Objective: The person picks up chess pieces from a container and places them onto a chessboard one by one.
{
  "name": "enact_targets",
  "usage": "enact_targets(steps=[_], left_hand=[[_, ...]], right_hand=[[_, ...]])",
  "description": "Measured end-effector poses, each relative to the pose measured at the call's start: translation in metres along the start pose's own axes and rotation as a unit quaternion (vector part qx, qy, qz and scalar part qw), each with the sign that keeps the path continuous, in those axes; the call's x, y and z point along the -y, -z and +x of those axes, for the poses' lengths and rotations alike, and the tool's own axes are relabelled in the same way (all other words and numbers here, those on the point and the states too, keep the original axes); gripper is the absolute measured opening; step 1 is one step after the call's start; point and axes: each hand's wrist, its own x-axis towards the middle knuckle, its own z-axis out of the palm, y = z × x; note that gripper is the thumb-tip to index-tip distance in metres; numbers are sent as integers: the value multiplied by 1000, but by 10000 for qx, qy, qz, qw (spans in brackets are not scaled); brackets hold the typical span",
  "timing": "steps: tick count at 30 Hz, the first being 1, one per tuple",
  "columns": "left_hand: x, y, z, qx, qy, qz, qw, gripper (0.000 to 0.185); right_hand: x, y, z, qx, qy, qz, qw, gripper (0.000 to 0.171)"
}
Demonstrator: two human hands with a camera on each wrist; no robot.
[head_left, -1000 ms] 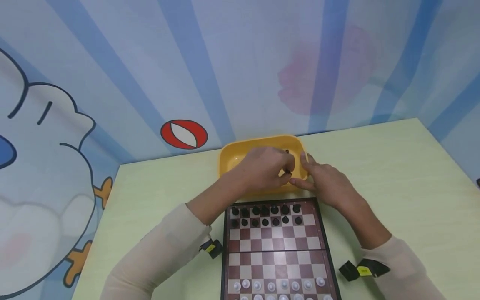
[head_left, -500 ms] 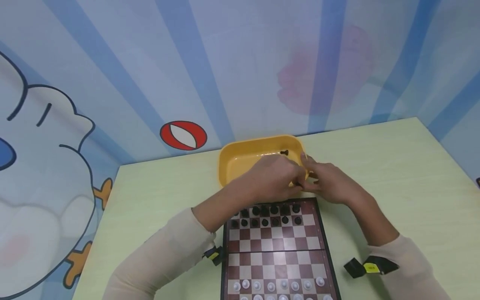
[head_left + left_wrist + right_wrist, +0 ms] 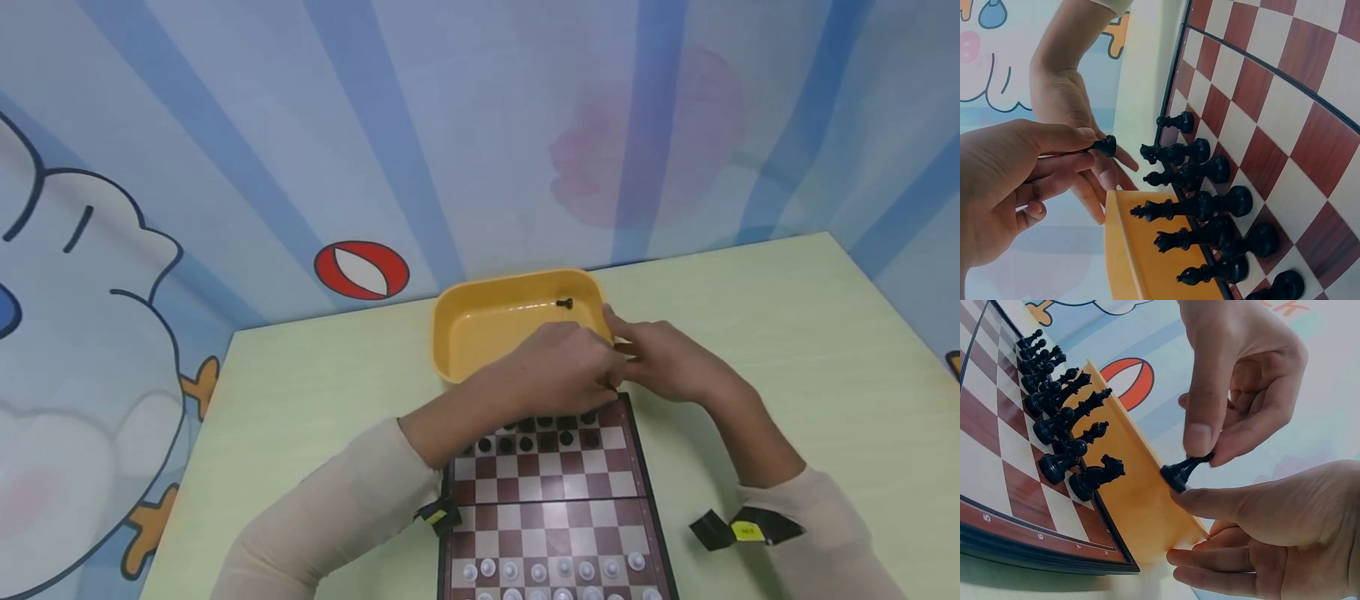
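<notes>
My left hand (image 3: 570,367) pinches a black chess piece (image 3: 1179,475) between thumb and finger, just above the far right corner of the chessboard (image 3: 558,504). The piece's head is hidden by the fingertips; its round base points outward. Facing it is my right hand (image 3: 675,358), fingers fairly straight, at the right end of the yellow tray (image 3: 450,333). In the right wrist view, the right thumb (image 3: 1210,503) comes right up to the piece's base. Two rows of black chess pieces (image 3: 1229,200) stand on the board's far end, partly covered by my left hand in the head view.
One more small black chess piece (image 3: 565,303) lies in the tray behind the board. White chess pieces (image 3: 538,572) line the near end of the board. A pale table (image 3: 787,350) extends around it, up to a cartoon-printed wall (image 3: 480,125).
My left hand has come out of the tray with the black chess piece, moving right and nearer to the board's far right corner. My right hand has shifted slightly right.
</notes>
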Motion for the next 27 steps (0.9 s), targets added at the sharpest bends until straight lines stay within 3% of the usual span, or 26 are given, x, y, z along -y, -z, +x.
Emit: enact_targets(steps=[10,18,27], left_hand=[[-5,-16,5,238,-60,-134,9996,12],[-4,-28,6,220,-22,-102,9997,8],[-5,-30,7,198,-92,-84,9997,7]], right_hand=[[0,-1,1,17,-128,-14,9999,58],[2,-1,4,62,-218,-58,9997,58],[2,-1,3,51,-280,-14,9996,59]])
